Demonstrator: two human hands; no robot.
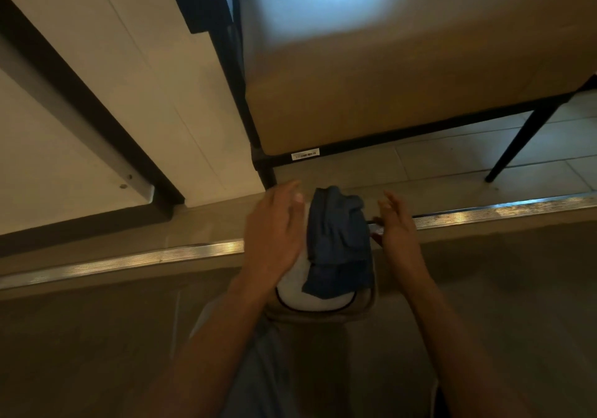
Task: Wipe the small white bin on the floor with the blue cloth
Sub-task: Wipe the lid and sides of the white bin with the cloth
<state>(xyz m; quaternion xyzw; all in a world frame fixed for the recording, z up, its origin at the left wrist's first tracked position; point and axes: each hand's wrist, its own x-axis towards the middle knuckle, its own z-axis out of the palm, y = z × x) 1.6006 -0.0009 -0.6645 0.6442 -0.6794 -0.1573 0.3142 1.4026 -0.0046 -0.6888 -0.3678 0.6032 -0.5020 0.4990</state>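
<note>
White bin [300, 291] stands on tiled floor [452, 162].

The blue cloth [337, 243] covers most of the top of the white bin [298, 291], and the left hand [274, 233] hides its left side. The bin's lower body is not visible. Something small and dark beside the right hand [399, 227] is too blurred to tell. The chair [403, 71] is cut off by the upper edge.

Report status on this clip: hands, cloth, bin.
Left hand open, against the bin's left side. Right hand open, fingers spread, holding nothing. Blue cloth draped over small white bin. Nothing in the way.
</note>
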